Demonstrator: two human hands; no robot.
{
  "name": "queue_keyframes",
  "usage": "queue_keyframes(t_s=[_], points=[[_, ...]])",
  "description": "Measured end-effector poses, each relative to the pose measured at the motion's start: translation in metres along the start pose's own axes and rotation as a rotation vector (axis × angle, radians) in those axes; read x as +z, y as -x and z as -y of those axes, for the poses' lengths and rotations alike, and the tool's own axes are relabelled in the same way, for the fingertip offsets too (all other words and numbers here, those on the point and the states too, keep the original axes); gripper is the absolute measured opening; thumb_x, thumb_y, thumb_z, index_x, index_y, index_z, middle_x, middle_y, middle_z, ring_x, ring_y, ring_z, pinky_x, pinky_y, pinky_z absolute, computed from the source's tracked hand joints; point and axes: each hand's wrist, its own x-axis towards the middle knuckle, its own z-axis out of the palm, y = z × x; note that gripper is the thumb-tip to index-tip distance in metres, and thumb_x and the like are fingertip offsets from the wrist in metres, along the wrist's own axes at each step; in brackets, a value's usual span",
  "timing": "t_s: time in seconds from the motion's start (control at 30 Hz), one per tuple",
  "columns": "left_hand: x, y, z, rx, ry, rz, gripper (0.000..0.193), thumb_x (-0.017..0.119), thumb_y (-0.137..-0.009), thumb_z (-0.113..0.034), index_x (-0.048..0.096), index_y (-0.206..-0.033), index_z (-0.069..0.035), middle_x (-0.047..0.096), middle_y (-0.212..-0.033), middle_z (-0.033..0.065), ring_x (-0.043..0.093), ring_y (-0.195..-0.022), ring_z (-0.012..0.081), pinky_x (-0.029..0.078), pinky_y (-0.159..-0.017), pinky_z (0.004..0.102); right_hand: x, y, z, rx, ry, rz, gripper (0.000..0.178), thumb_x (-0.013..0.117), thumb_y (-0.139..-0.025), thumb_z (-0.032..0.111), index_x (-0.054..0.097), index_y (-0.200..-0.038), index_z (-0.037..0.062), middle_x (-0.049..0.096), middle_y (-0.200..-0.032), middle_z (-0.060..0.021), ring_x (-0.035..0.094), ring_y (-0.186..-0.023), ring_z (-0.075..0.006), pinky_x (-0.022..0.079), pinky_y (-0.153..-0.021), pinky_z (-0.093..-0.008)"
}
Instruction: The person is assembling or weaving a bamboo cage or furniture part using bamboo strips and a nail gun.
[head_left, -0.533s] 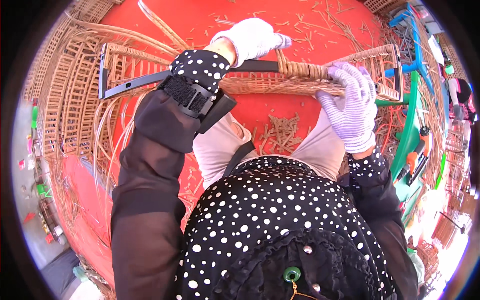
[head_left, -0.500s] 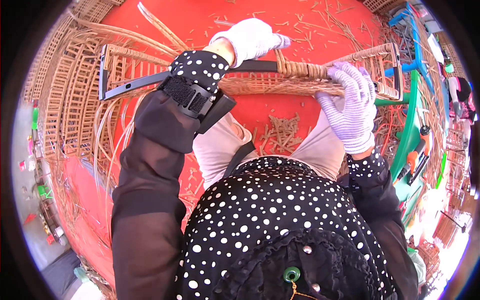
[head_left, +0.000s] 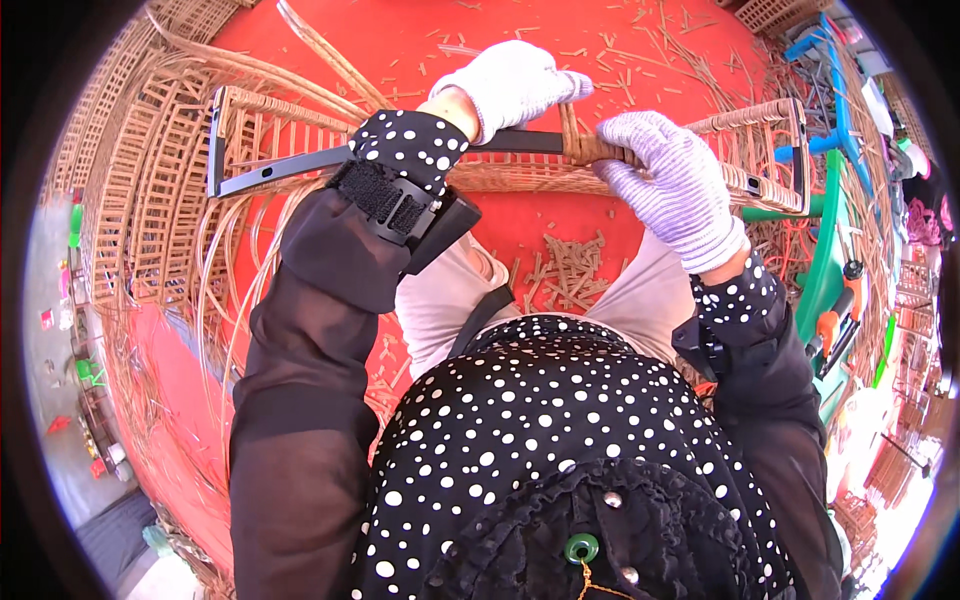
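Across my lap lies a long woven rattan basket (head_left: 520,178) with a dark metal rim bar (head_left: 290,172) on its near side. A brown rattan strand (head_left: 570,118) is wound round part of this bar and rises from the winding. My left hand (head_left: 512,88), in a white glove, is closed with its fingertips pinching the strand above the bar. My right hand (head_left: 678,190), in a pale striped glove, is wrapped round the coiled part of the bar, its thumb on the near side. The fingers' undersides are hidden.
Stacked rattan panels (head_left: 135,210) and loose long canes (head_left: 325,50) lie at the left. Short cut pieces (head_left: 572,270) are scattered on the red floor covering (head_left: 520,225). At the right stand a green stool (head_left: 828,215), an orange-handled tool (head_left: 838,318) and a blue frame (head_left: 835,90).
My right hand has moved left along the bar from the right end of the winding and now grips the coils. My left hand has shifted slightly right, still on the strand.
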Motion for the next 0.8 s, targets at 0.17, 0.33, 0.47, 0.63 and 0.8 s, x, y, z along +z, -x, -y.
queue_keyframes(t_s=[0.17,0.33,0.47,0.63,0.8], points=[[0.000,0.007,-0.006,0.005,0.119,-0.095,0.048,0.052,-0.084,-0.046,0.054,-0.073,0.000,0.053,-0.057,0.0095,0.054,-0.047,0.0192,0.045,-0.051,0.0329,0.000,-0.008,0.002,-0.052,-0.095,-0.011,0.019,0.068,-0.069,0.018,0.064,-0.085,0.0073,0.060,-0.078,-0.0074,0.061,-0.071,-0.0255,0.048,-0.061,-0.0345],[0.009,0.009,-0.006,0.577,0.322,-0.728,0.029,0.062,-0.083,-0.029,0.053,-0.074,-0.004,0.053,-0.057,0.0099,0.054,-0.049,0.0195,0.043,-0.047,0.0308,-0.007,-0.012,0.008,0.046,-0.125,0.065,0.019,0.069,-0.070,0.019,0.064,-0.084,0.0071,0.061,-0.075,-0.0071,0.061,-0.068,-0.0247,0.049,-0.061,-0.0327],[0.003,0.026,-0.007,0.607,0.106,-0.699,0.025,0.066,-0.080,-0.027,0.053,-0.075,-0.006,0.051,-0.058,0.0095,0.052,-0.049,0.0229,0.042,-0.047,0.0290,-0.009,-0.010,0.007,0.200,-0.264,0.125,0.021,0.068,-0.071,0.020,0.064,-0.087,0.0064,0.062,-0.077,-0.0087,0.063,-0.069,-0.0237,0.050,-0.063,-0.0311],[0.006,0.028,0.002,0.433,0.265,-0.663,0.028,0.063,-0.082,-0.031,0.054,-0.073,-0.006,0.048,-0.047,0.0033,0.045,-0.041,0.0092,0.038,-0.042,0.0269,-0.004,-0.011,0.004,0.126,-0.233,0.148,0.024,0.068,-0.072,0.019,0.063,-0.092,0.0061,0.062,-0.079,-0.0095,0.063,-0.071,-0.0245,0.050,-0.064,-0.0316],[0.011,0.032,0.003,0.333,0.159,-0.686,0.030,0.064,-0.081,-0.034,0.054,-0.073,-0.006,0.047,-0.049,0.0060,0.045,-0.042,0.0148,0.039,-0.043,0.0291,-0.004,-0.010,0.001,0.060,-0.130,0.124,0.026,0.068,-0.070,0.019,0.063,-0.093,0.0072,0.062,-0.079,-0.0091,0.063,-0.071,-0.0252,0.050,-0.063,-0.0322]])
